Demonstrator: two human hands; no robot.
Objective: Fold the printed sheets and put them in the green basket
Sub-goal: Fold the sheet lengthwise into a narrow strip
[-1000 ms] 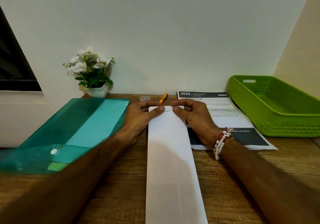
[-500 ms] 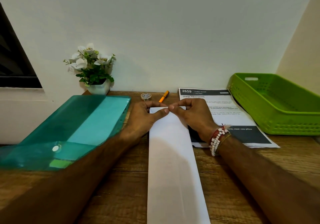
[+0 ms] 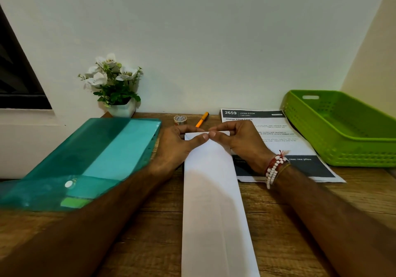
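A sheet folded lengthwise into a long white strip (image 3: 214, 201) lies on the wooden table, running from the near edge toward the wall. My left hand (image 3: 177, 146) and my right hand (image 3: 240, 143) pinch its far end, thumbs nearly touching at the middle. A flat printed sheet (image 3: 278, 139) headed "2659" lies to the right, partly under my right hand and wrist. The green basket (image 3: 342, 131) stands at the far right against the wall, and the part of its inside that shows holds nothing.
A translucent teal folder (image 3: 85, 161) lies at the left, under my left forearm. A white pot of flowers (image 3: 115, 88), a small tape roll (image 3: 180, 119) and an orange pen (image 3: 201, 122) sit by the wall. Bare wood (image 3: 150, 233) shows beside the strip.
Both hands stay pinched on the strip's far end; the thumbs have drawn slightly closer together. The view has shifted a little, and the tape roll now shows fully.
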